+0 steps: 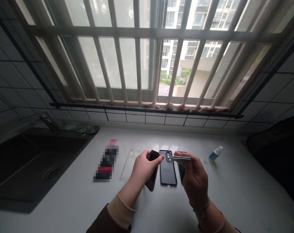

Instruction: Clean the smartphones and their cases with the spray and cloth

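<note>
While the left hand [143, 166] grips a phone [151, 183], the right hand [195, 181] holds tweezers [180, 158].

Phones and tools laid out on a countertop [229, 187] beneath a barred window [137, 64] — a sink [28, 161] at the counter's left end.

Left to right along the counter: a blurred-out packet [105, 163], a phone case [130, 163] just beside it, then a phone [168, 171] lying flat at the centre — between the person's left hand [144, 165], which holds a second phone [152, 184] above the counter, and right hand [194, 179], which holds tweezers [181, 158] over the flat phone's top end. A third phone [181, 168] sits partly behind the right hand; a spray bottle [215, 153] stands farther right. A faucet [50, 123] rises behind the sink, and a tiled wall [144, 119] runs between counter and window.
</note>
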A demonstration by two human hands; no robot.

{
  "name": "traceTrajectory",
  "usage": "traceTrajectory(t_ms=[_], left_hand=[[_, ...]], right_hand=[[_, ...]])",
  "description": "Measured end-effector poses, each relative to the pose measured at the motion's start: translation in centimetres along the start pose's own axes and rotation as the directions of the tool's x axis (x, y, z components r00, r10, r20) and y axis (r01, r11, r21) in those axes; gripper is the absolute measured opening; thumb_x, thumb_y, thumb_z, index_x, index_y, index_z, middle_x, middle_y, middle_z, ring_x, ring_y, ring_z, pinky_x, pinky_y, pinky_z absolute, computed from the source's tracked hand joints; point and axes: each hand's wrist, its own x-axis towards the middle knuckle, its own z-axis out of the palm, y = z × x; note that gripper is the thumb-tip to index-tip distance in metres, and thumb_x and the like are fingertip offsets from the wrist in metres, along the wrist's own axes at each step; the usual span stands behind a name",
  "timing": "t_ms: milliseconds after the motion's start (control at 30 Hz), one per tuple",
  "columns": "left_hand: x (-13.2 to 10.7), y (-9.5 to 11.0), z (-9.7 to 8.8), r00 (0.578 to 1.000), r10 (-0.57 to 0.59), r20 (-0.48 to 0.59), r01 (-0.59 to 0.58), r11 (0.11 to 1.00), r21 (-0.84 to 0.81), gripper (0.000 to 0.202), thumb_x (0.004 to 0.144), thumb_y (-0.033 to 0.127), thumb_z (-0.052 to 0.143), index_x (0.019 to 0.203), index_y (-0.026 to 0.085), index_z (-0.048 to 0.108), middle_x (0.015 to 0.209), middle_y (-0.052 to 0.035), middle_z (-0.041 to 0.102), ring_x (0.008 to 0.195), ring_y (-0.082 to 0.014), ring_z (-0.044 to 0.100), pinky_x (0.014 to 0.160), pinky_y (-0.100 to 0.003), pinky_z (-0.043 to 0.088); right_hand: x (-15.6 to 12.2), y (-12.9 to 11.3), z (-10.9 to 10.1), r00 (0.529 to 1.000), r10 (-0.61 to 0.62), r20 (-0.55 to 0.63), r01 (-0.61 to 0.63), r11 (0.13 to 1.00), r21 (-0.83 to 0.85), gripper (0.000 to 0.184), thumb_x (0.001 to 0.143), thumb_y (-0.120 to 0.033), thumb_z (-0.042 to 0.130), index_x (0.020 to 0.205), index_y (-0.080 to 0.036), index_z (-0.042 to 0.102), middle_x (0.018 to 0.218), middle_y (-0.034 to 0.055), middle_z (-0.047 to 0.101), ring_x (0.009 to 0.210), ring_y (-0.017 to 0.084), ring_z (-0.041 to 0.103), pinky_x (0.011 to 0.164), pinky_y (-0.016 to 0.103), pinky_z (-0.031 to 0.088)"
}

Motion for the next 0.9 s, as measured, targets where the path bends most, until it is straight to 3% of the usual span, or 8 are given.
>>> traceTrajectory(t_ms=[267,533,667,900], left_hand=[[2.0,0.3,0.8,0.987,-0.015,-0.159,0.063,0.951,0.302,0.061,0.069,0.076,0.078,0.091,0.02,0.069,0.115,-0.0194,0.075,0.106,-0.036,0.069,0.081,-0.035,0.047],[2.9,2.2,2.0,0.976,-0.009,-0.215,0.105,0.891,0.441,0.059,0.066,0.072,0.081,0.089,0.018,0.073,0.108,-0.0239,0.077,0.098,-0.0381,0.073,0.073,-0.035,0.047],[2.3,3.0,0.3,0.977,0.026,-0.214,0.095,0.839,0.536,0.065,0.069,0.074,0.077,0.096,0.015,0.075,0.108,-0.0255,0.076,0.097,-0.0403,0.073,0.072,-0.037,0.048],[3.4,2.1,-4.7,0.945,-0.002,-0.327,0.248,0.659,0.71,0.073,0.075,0.074,0.071,0.111,0.01,0.074,0.113,-0.0279,0.073,0.1,-0.0408,0.072,0.075,-0.039,0.051]], right_hand=[[0.2,0.8,-0.1,0.998,-0.016,0.057,0.02,0.997,-0.074,0.024,0.109,-0.036,0.051,0.121,-0.025,0.068,0.119,0.0089,0.079,0.117,0.027,0.073,0.105,0.047,0.056],[0.5,1.1,-0.2,0.997,-0.048,0.056,0.054,0.993,-0.103,0.023,0.107,-0.035,0.053,0.117,-0.025,0.07,0.116,0.008,0.079,0.113,0.027,0.074,0.101,0.043,0.057],[0.7,1.0,-0.4,0.997,-0.05,0.058,0.056,0.993,-0.1,0.023,0.107,-0.033,0.052,0.119,-0.025,0.07,0.118,0.008,0.079,0.113,0.026,0.074,0.102,0.042,0.057],[0.7,0.8,-0.4,0.994,-0.061,0.088,0.072,0.99,-0.118,0.024,0.109,-0.033,0.051,0.12,-0.025,0.07,0.119,0.0089,0.079,0.113,0.026,0.074,0.101,0.043,0.058]])
